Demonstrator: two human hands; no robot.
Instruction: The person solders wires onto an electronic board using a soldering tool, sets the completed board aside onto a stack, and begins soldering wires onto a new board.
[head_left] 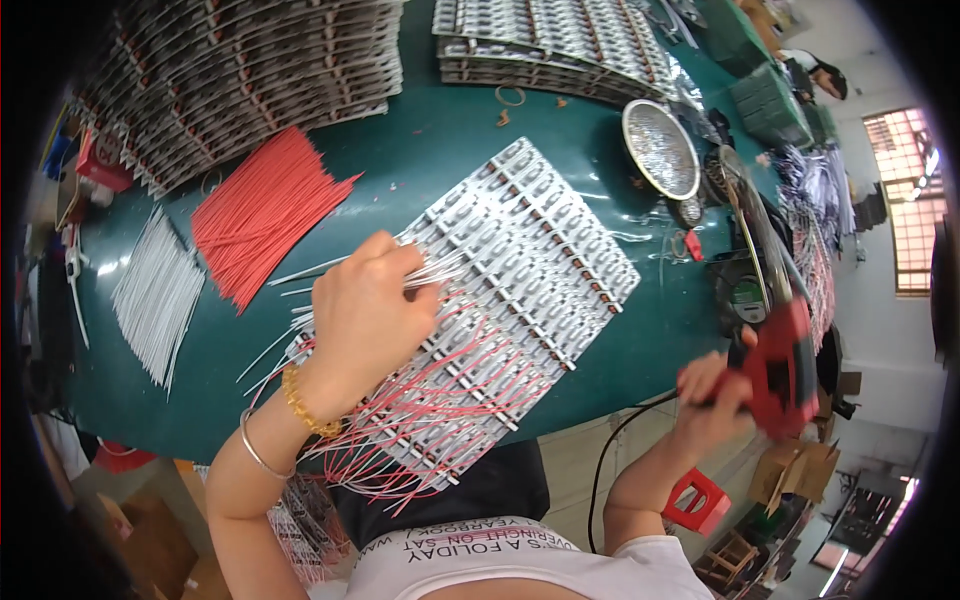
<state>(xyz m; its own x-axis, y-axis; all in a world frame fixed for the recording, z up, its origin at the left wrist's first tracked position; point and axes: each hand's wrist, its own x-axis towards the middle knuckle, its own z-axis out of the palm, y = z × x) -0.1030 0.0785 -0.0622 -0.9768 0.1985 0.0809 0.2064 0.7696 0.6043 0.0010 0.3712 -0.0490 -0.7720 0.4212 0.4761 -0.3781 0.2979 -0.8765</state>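
Observation:
My left hand (372,300) pinches a bunch of thin white wires (440,268) above a silver-grey panel of small circuit boards (560,235). The panel lies diagonally on the green table, its lower corner reaching over the front edge. Red wires (430,400) spread across its lower left part, some hanging past the edge. Off to the right, my right hand (712,400) is closed around the handle of a red-and-black soldering gun (785,375), held up beside the table and blurred by motion. A black cord (600,470) hangs below that hand.
A red wire pile (270,215) and a white wire pile (158,290) lie left of the panel. Stacked boards (260,70) fill the far left; another stack (560,40) stands at the back. A metal bowl (660,150) sits far right. Below is a red stool (697,503).

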